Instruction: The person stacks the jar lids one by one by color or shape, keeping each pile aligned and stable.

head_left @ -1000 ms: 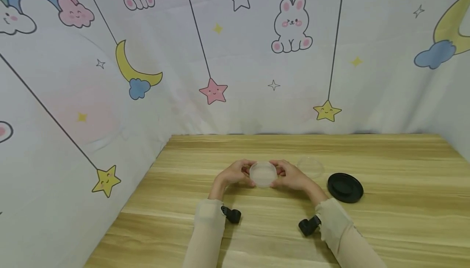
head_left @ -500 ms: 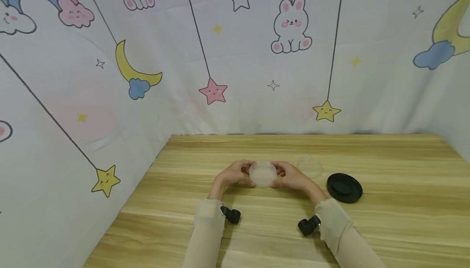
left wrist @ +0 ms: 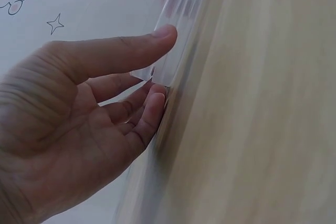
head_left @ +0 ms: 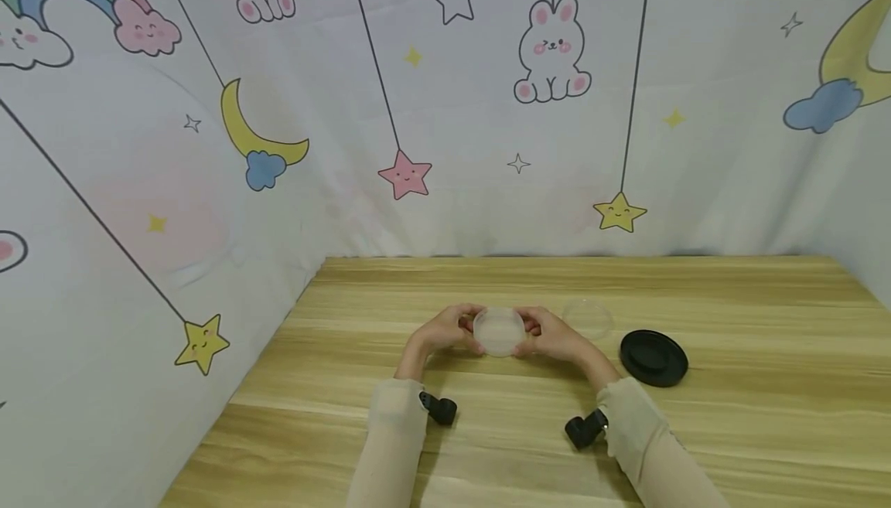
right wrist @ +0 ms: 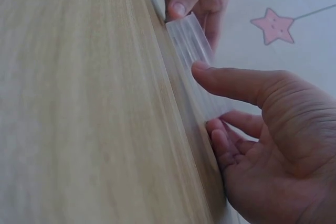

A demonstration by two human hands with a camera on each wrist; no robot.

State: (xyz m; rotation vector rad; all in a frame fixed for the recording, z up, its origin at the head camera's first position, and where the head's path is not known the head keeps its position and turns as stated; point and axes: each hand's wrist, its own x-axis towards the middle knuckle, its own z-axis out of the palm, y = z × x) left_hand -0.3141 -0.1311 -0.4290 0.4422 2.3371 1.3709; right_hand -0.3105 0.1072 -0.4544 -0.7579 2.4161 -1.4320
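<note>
A round, frosted, translucent plastic container [head_left: 499, 332] sits at the table's middle, between both hands. From its left side my left hand [head_left: 445, 328] grips it, thumb at the near edge and fingers curled round the far side. My right hand [head_left: 554, 333] holds the opposite side in the same way. In the left wrist view the ridged wall of the container [left wrist: 181, 30] shows beyond the thumb. The right wrist view has the container [right wrist: 191, 43] low against the wood, with both thumbs on its side.
Right of the hands lies a clear round disc [head_left: 588, 318], perhaps a lid. Further right is a black round dish-like piece [head_left: 653, 358]. The wooden table [head_left: 766, 322] meets a printed cloth wall [head_left: 473, 121] at the back.
</note>
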